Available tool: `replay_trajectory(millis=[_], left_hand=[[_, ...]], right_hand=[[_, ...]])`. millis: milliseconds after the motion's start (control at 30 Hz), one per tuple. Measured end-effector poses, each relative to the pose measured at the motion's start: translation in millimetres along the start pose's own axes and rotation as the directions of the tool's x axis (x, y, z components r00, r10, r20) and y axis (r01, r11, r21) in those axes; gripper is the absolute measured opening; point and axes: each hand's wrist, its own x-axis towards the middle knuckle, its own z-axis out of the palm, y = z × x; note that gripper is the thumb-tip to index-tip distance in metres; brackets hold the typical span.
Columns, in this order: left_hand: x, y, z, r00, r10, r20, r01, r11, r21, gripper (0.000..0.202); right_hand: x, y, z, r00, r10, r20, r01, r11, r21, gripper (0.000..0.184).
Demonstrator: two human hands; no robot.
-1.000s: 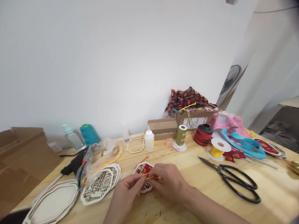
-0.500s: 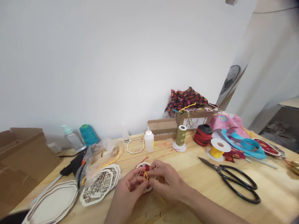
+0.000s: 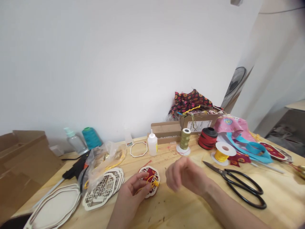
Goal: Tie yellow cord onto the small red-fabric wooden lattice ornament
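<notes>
Head view, only one. Left hand (image 3: 133, 191) half-closed at the left side of the red ornament (image 3: 156, 174) with its pale cut-out border; thumb and fingers lie over it, slightly apart. Yellow cord (image 3: 155, 183) bunched at the ornament's right side, a strand running back between thumb and fingers; can't tell how firmly it's pinched. Right hand (image 3: 184, 174) off to the right, above the worktop (image 3: 181, 211), clear of the ornament, fingers loosely curled, nothing visible in it; slightly blurred. Ornament sits low at mid-worktop, between the stacked lattice frames (image 3: 101, 190) and the black-handled scissors (image 3: 224, 173). Glue bottle (image 3: 152, 145) upright behind it, yellow spool (image 3: 221, 155) near the scissor blades.

Risks, as judged: if the left pinch is weak, the bunched cord could slacken or spring loose. A tug on the strand might skew the ornament, since only the left hand steadies it. Loose loops could snag on the cut-out border. Right hand, swinging wide, could catch the scissors' tip. Thin border looks snappable under hard thumb pressure.
</notes>
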Motion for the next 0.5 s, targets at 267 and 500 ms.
replay_trajectory(millis=[267,500], left_hand=[[-3.0,6.5,2.8,1.000,-0.001,0.008,0.001,1.000,0.009,0.021],[-2.5,7.1,1.3,0.999,0.003,0.049,-0.011,0.985,0.172,0.019]], right_hand=[[6.7,20.2,6.9,0.989,-0.082,-0.126,-0.075,0.461,-0.884,0.022],[6.7,21.8,1.5,0.987,-0.109,-0.119,-0.068,0.386,-0.920,0.011]])
